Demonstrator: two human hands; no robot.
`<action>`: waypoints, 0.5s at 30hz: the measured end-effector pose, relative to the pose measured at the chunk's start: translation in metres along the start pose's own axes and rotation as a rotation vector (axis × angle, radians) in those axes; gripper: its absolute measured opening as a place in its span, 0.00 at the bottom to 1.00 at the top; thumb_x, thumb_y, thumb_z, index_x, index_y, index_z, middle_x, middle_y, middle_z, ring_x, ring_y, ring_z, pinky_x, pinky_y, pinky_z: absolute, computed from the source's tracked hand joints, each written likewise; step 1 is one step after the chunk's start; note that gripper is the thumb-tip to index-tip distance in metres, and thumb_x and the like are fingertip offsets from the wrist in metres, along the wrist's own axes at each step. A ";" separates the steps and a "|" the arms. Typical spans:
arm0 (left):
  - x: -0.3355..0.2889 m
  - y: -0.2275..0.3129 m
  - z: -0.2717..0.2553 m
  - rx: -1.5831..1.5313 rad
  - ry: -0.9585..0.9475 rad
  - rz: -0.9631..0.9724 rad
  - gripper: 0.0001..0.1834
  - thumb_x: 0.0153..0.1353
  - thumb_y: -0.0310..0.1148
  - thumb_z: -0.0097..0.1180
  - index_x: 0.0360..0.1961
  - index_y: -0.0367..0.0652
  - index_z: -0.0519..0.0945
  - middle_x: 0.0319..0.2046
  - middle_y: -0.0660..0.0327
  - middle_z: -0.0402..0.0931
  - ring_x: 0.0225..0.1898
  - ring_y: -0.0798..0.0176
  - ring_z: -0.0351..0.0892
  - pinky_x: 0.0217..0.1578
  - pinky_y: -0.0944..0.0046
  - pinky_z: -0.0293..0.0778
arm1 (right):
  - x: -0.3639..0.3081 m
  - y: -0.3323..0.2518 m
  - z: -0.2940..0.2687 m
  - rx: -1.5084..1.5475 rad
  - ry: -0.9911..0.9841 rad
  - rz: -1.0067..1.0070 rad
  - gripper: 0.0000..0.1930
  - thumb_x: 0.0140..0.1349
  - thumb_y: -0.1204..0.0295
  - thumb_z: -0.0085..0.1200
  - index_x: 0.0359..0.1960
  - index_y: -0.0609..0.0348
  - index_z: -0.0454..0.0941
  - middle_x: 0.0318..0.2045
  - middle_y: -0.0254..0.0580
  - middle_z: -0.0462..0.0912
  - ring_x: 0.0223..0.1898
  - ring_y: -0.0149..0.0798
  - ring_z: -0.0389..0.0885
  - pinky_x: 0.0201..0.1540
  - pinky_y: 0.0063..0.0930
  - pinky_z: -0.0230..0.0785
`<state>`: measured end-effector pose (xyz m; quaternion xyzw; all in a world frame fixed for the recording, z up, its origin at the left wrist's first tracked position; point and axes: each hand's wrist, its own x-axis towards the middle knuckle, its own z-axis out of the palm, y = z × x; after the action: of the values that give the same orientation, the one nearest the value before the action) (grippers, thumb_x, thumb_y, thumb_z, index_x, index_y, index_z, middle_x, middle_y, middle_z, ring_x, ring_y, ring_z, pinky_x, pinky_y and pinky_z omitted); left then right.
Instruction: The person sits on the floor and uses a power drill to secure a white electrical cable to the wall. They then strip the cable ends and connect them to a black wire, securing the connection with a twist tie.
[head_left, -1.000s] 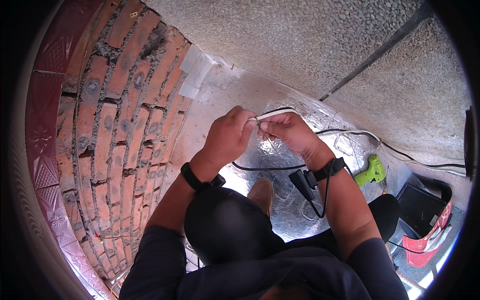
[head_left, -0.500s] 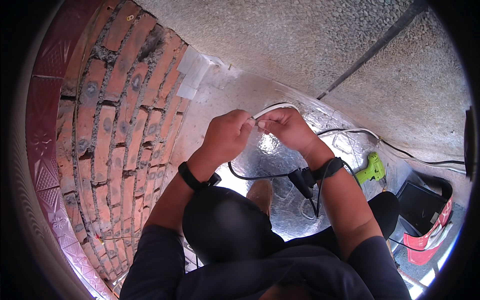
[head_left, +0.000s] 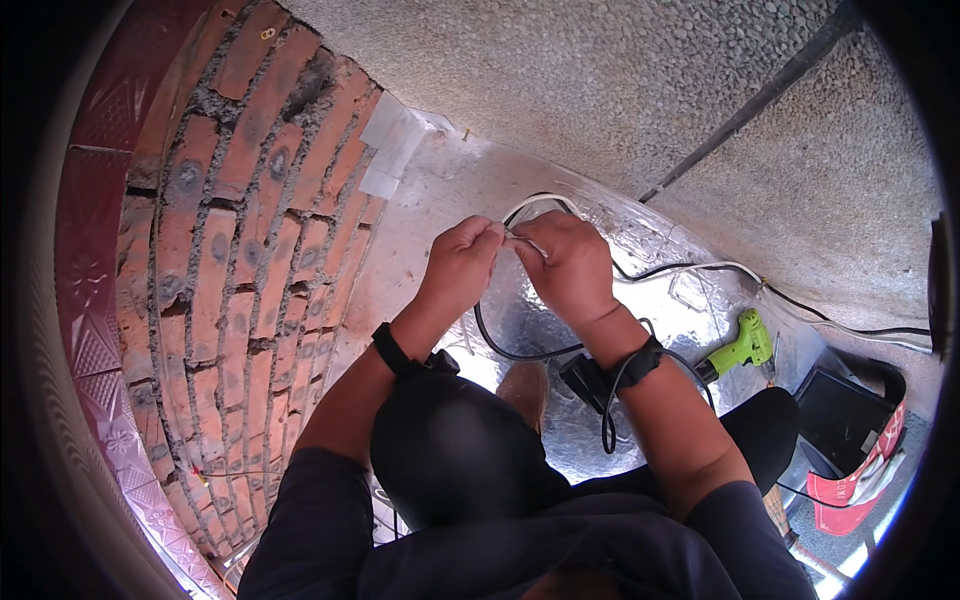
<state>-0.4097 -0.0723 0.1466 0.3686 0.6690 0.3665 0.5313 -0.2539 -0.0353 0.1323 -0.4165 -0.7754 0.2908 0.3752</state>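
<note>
My left hand (head_left: 466,258) and my right hand (head_left: 567,262) meet over the silvery floor covering, thumbs and fingertips close together. Both are closed, pinching a thin white electrical cable (head_left: 550,197) between them. That cable arches up behind the right hand beside a black cable (head_left: 655,270). The exact spot where the fingertips grip is partly covered by the fingers. Another black cord (head_left: 520,355) curves below the hands toward a dark device (head_left: 588,382) near my right wrist. Each wrist wears a black band.
A red brick wall (head_left: 215,250) rises on the left, a pebbled wall (head_left: 720,90) at the back right. On the floor to the right lies a green power drill (head_left: 744,345). Past it stands a red-and-black bag (head_left: 840,420). The white and black cables run along the right wall's base.
My right hand has rolled over, its back now turned upward, and sits slightly higher. The cable loop behind it has shifted left. My left hand has barely moved.
</note>
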 end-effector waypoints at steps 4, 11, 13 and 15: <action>0.001 -0.002 0.004 -0.007 0.013 0.046 0.12 0.67 0.35 0.47 0.31 0.39 0.77 0.16 0.68 0.65 0.15 0.75 0.62 0.17 0.73 0.59 | 0.000 -0.001 0.001 -0.057 0.027 -0.045 0.02 0.52 0.73 0.60 0.28 0.55 0.81 0.25 0.41 0.80 0.28 0.46 0.79 0.31 0.37 0.72; -0.004 0.006 0.006 -0.082 -0.013 0.023 0.12 0.67 0.35 0.48 0.31 0.39 0.77 0.14 0.67 0.66 0.15 0.75 0.64 0.17 0.72 0.62 | -0.005 -0.003 0.008 0.050 0.077 0.077 0.02 0.55 0.74 0.58 0.28 0.58 0.80 0.24 0.44 0.79 0.28 0.48 0.78 0.30 0.35 0.71; -0.005 0.006 0.005 -0.062 -0.020 0.031 0.12 0.68 0.35 0.47 0.32 0.39 0.77 0.14 0.67 0.67 0.15 0.74 0.65 0.17 0.72 0.62 | -0.005 -0.005 0.008 0.084 0.062 0.106 0.02 0.56 0.75 0.57 0.29 0.58 0.80 0.24 0.45 0.79 0.27 0.48 0.78 0.30 0.34 0.70; -0.006 0.006 0.006 -0.050 -0.016 0.048 0.13 0.68 0.35 0.47 0.32 0.39 0.78 0.14 0.67 0.66 0.15 0.75 0.65 0.18 0.72 0.62 | -0.006 -0.003 0.011 0.118 0.075 0.140 0.02 0.55 0.73 0.57 0.28 0.56 0.80 0.25 0.45 0.79 0.27 0.49 0.78 0.29 0.37 0.70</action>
<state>-0.4020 -0.0742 0.1539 0.3739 0.6463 0.3927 0.5369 -0.2621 -0.0439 0.1266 -0.4573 -0.7114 0.3456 0.4065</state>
